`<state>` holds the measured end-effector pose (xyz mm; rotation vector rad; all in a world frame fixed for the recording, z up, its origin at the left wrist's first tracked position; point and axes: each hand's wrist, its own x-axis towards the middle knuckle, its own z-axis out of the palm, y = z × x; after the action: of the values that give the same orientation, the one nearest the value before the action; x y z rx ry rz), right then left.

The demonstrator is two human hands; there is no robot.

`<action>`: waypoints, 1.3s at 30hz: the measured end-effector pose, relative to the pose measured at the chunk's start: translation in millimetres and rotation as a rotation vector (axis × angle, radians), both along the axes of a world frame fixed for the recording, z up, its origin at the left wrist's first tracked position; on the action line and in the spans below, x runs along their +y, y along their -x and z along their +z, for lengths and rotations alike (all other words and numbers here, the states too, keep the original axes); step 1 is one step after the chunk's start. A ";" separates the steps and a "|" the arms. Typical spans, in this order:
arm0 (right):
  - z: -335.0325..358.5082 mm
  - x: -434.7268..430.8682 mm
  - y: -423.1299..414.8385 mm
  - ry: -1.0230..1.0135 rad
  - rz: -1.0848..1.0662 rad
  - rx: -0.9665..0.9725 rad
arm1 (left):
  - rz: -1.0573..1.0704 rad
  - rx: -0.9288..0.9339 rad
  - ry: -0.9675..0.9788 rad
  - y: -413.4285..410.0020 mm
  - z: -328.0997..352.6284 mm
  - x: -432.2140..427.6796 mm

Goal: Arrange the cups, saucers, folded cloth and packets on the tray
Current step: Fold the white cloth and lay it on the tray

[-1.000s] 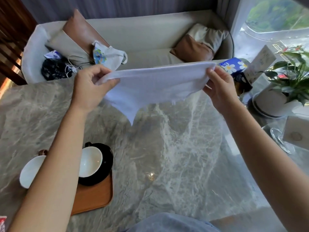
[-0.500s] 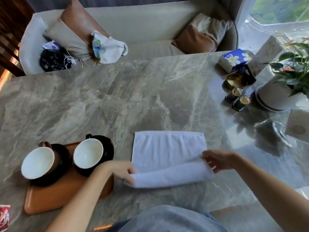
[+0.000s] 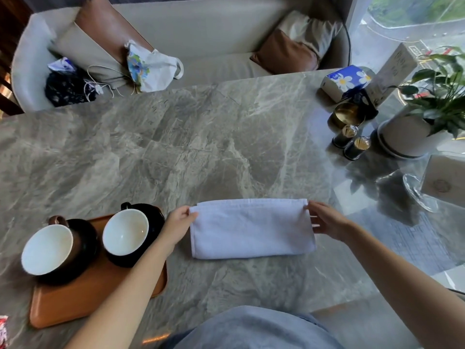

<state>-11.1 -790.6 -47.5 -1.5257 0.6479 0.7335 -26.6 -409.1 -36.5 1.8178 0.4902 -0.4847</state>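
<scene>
A white cloth (image 3: 251, 229) lies folded in half on the marble table, near the front edge. My left hand (image 3: 177, 224) pinches its far left corner and my right hand (image 3: 324, 219) pinches its far right corner. To the left, an orange-brown tray (image 3: 83, 298) carries two white-lined cups on black saucers: a brown cup (image 3: 46, 249) at the left and a black cup (image 3: 124, 234) beside it. A red-and-white packet (image 3: 3, 331) shows at the bottom left edge, partly cut off.
At the far right stand a blue tissue pack (image 3: 346, 80), a brass bowl (image 3: 346, 117), two small dark jars (image 3: 351, 142), a potted plant (image 3: 415, 129) and a glass stand (image 3: 420, 192). A sofa with cushions and bags (image 3: 151, 66) runs along the table's far side.
The cloth went from being held up in the air to lying on the table. Its near edge was then folded over onto the far edge, halving it.
</scene>
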 end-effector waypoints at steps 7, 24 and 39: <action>-4.4 16.4 -13.8 0.167 -0.064 -0.081 | 0.134 -0.043 -0.136 -17.7 -25.3 -15.2; -25.7 114.4 36.1 0.823 0.924 -0.806 | -0.686 -0.468 -0.780 28.6 -48.0 -68.8; -39.1 68.5 24.5 1.008 0.855 -0.690 | -0.731 -0.442 -0.978 44.6 -46.8 -52.3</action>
<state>-35.6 -722.1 -86.5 -2.8717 -0.2892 0.4013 -71.2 -461.4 -83.3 2.9646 -0.3589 -0.3077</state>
